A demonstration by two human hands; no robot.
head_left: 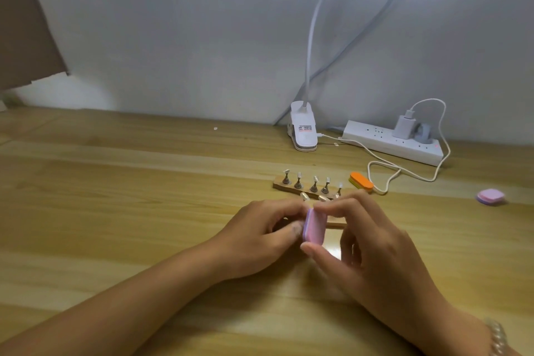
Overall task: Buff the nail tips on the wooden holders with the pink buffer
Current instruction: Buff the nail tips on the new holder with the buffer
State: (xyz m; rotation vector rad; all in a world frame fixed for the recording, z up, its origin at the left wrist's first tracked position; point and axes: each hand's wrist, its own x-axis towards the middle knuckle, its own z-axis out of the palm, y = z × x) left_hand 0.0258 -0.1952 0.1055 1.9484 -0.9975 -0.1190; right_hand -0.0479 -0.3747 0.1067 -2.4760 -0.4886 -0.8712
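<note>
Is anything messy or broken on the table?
Nothing looks broken or spilled. One tiny white bit lies loose on the table, left of the lamp clip. It is too small to tell what it is.

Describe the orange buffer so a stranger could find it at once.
On the wooden table, find the white power strip by the wall. In front of it stands the far wooden holder of nail tips; the orange buffer lies just off its right end, beside a loop of white cable. It alone is orange: the held buffer and the spare at far right are pink.
</note>
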